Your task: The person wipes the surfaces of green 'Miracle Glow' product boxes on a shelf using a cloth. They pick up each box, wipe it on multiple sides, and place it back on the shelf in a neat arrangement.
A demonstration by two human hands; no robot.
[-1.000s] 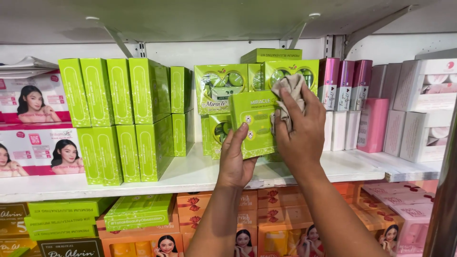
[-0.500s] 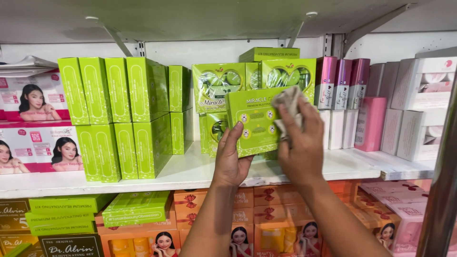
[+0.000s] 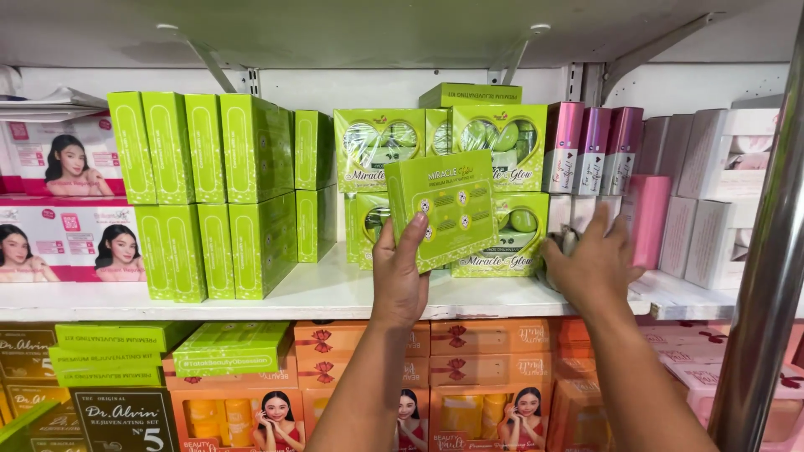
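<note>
My left hand (image 3: 400,280) holds a flat lime-green box (image 3: 448,205) upright by its lower left corner, in front of the stacked green window boxes (image 3: 502,138) on the white shelf (image 3: 335,293). To the right, my right hand (image 3: 593,266) rests low on the shelf, just in front of the tall pink boxes (image 3: 593,149). Its fingers are curled over a greyish cloth (image 3: 569,243), of which only a small bit shows.
Rows of plain green boxes (image 3: 209,192) fill the shelf's left half, with pink-and-white picture boxes (image 3: 59,201) further left. White and pale pink boxes (image 3: 712,201) stand at the right. A metal pole (image 3: 766,276) rises at the right edge. Orange boxes (image 3: 469,385) fill the lower shelf.
My right hand has come off the green box and dropped down to the right onto the shelf with the cloth. The left hand alone now holds the box, slightly lower.
</note>
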